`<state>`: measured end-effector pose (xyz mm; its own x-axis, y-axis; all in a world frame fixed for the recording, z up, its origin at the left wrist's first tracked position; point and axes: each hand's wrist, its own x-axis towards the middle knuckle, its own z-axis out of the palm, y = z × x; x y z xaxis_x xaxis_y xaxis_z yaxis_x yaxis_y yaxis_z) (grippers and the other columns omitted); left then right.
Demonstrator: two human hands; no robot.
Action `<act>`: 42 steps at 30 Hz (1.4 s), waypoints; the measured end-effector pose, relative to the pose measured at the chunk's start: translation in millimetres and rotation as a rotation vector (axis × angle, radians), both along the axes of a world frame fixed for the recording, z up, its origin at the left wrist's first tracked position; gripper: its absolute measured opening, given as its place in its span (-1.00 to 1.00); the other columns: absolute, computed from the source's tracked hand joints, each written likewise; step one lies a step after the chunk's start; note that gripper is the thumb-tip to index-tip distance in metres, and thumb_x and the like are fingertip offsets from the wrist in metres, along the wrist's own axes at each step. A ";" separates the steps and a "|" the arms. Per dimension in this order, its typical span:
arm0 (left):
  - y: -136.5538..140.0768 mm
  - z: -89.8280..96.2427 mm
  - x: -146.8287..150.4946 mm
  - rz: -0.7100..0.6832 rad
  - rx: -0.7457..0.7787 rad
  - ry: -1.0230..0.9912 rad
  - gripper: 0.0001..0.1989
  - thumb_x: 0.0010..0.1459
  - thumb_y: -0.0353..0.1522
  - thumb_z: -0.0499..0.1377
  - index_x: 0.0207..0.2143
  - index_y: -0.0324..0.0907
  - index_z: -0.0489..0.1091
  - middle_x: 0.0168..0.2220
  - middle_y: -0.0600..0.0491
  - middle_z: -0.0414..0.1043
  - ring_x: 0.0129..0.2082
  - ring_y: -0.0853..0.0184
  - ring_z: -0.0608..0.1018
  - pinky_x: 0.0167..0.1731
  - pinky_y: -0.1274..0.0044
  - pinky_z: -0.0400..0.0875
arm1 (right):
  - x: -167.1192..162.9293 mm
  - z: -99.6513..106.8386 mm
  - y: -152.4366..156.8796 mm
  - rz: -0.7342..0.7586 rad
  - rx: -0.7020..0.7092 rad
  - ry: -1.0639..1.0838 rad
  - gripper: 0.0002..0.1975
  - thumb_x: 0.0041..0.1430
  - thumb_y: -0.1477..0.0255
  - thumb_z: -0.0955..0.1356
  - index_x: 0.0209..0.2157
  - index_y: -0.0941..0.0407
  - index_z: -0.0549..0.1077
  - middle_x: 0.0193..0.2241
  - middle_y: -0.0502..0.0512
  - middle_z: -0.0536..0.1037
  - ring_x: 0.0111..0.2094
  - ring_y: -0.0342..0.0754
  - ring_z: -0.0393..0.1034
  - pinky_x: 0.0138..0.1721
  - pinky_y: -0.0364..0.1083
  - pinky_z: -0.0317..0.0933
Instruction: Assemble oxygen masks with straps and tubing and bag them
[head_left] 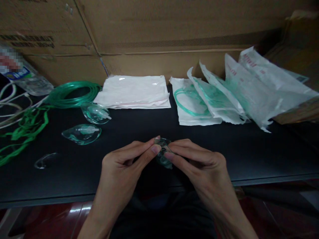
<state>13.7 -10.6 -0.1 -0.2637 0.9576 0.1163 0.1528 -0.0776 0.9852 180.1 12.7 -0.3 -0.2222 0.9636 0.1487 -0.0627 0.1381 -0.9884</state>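
A clear, green-tinted oxygen mask (164,161) is held up between both hands over the front of the black table. My left hand (124,166) pinches its left edge between thumb and index finger. From the other side, my right hand (199,162) grips the mask with thumb and fingers closed. Fingertips cover part of the mask. Two similar clear masks lie to the left, one mask (81,134) nearer and another mask (94,113) behind it. Left of these rests a small clear curved piece (45,160), too faint to name.
Coiled green tubing (73,94), tangled green straps (31,124) and a plastic bottle (30,76) are at the left. White pouches (134,91) lie stacked at the back. Filled packages (249,89) lean at the right. Cardboard boxes (174,26) line the back; the table's front edge (274,180) is close.
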 end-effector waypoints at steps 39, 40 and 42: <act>-6.9 2.0 -3.5 -0.228 0.048 0.223 -0.97 0.25 -0.35 0.28 -0.25 -0.08 0.49 -0.07 0.00 0.54 -0.02 0.23 0.57 0.00 0.47 0.42 | 8.1 7.8 15.3 0.203 -0.235 -0.032 -0.68 0.13 0.13 0.50 -0.41 0.12 0.64 -0.47 0.01 0.55 -0.40 -0.08 0.37 -0.37 -0.13 0.21; -5.9 4.9 -4.3 -0.258 0.033 0.234 -0.96 0.23 -0.35 0.29 -0.29 -0.10 0.48 -0.11 0.01 0.53 -0.06 0.25 0.57 -0.04 0.49 0.42 | 7.7 6.7 16.0 0.187 -0.245 -0.020 -0.68 0.10 0.13 0.52 -0.42 0.12 0.64 -0.48 0.00 0.55 -0.41 -0.08 0.37 -0.37 -0.13 0.21; -4.2 11.6 -5.5 -0.322 -0.009 0.249 -0.94 0.22 -0.36 0.29 -0.35 -0.11 0.49 -0.16 0.03 0.52 -0.14 0.27 0.57 -0.10 0.51 0.41 | 6.6 4.2 17.5 0.154 -0.242 0.004 -0.69 0.05 0.15 0.55 -0.42 0.12 0.62 -0.50 -0.01 0.56 -0.43 -0.09 0.37 -0.38 -0.13 0.21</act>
